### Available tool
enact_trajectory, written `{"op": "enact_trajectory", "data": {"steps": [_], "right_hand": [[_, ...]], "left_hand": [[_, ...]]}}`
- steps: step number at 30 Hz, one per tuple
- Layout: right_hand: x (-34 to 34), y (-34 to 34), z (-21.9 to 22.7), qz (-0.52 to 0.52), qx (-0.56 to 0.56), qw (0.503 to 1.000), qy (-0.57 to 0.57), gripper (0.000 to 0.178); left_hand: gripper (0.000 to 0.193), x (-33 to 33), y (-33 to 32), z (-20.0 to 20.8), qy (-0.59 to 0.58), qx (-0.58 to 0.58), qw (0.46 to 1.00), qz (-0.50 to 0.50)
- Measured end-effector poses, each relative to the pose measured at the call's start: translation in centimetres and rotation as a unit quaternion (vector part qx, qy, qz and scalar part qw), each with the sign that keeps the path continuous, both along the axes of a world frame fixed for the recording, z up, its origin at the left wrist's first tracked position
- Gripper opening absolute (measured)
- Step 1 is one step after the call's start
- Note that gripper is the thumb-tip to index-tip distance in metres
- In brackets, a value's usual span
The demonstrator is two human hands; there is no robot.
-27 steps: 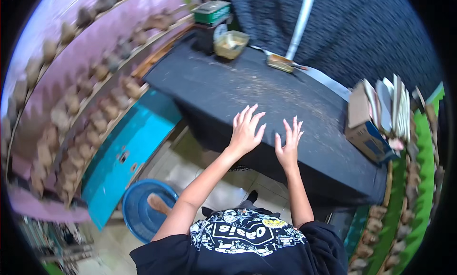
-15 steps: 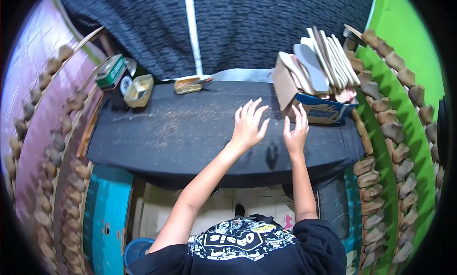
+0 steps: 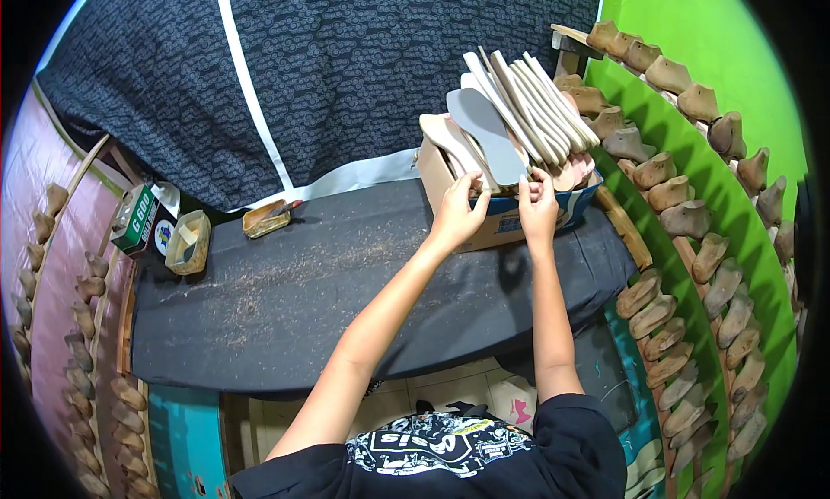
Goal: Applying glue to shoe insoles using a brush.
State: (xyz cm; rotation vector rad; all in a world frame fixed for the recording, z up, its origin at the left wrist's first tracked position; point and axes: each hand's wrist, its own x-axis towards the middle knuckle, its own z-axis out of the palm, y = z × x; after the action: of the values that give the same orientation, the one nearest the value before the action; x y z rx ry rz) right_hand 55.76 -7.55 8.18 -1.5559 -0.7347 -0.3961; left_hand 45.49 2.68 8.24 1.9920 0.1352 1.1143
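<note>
A cardboard box [image 3: 506,227] with a blue printed side stands at the back right of the table, packed with upright shoe insoles. At its front a grey insole [image 3: 488,136] leans among pale ones; a tight row of cream insoles [image 3: 540,106] stands to its right. My left hand [image 3: 458,212] is at the box's front rim, thumb and fingers apart, below the pale insoles [image 3: 451,145]. Close by, my right hand [image 3: 538,212] reaches to the lower end of the grey insole, thumb and fingers slightly apart. Whether the fingertips touch it I cannot tell.
Dark cloth covers the table [image 3: 285,326], strewn with light scraps. On the left stand a green-and-black box [image 3: 143,222] and a shallow basket [image 3: 188,242]. A small tray [image 3: 268,220] holds a tool at the back. Racks of wooden shoe lasts [image 3: 683,214] flank both sides.
Both hands have moved from above the table to the front of the box of insoles. The view has turned to the right. The insoles appear to stand as before.
</note>
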Motion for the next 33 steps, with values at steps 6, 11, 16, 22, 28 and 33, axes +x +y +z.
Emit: {"op": "enact_trajectory", "data": {"steps": [6, 11, 16, 22, 28, 33], "right_hand": [[-0.3, 1.3, 0.2, 0.150, 0.084, 0.978, 0.119, 0.030], [-1.1, 1.9, 0.4, 0.197, 0.163, 0.956, 0.146, 0.031], [-3.0, 2.0, 0.2, 0.238, 0.184, 0.940, 0.162, 0.030], [-7.4, 3.1, -1.1, 0.307, 0.125, 0.928, 0.171, 0.033], [-11.3, 6.8, -4.7, 0.385, 0.047, 0.897, 0.213, 0.035], [-15.7, 10.9, -7.3, 0.468, -0.065, 0.842, 0.261, 0.027]], "left_hand": [[0.034, -0.7, 0.7, 0.0, 0.043, -0.108, 0.992, -0.056], [0.035, -1.3, 2.2, -0.8, 0.015, -0.149, 0.984, -0.097], [0.045, -2.9, 5.3, -0.8, -0.034, -0.325, 0.937, -0.123], [0.049, -8.4, 10.9, -1.6, -0.236, -0.468, 0.851, -0.024], [0.041, -19.1, 17.2, -3.8, -0.198, -0.480, 0.854, -0.003], [0.031, -29.9, 21.4, -7.9, -0.027, -0.496, 0.868, -0.011]]}}
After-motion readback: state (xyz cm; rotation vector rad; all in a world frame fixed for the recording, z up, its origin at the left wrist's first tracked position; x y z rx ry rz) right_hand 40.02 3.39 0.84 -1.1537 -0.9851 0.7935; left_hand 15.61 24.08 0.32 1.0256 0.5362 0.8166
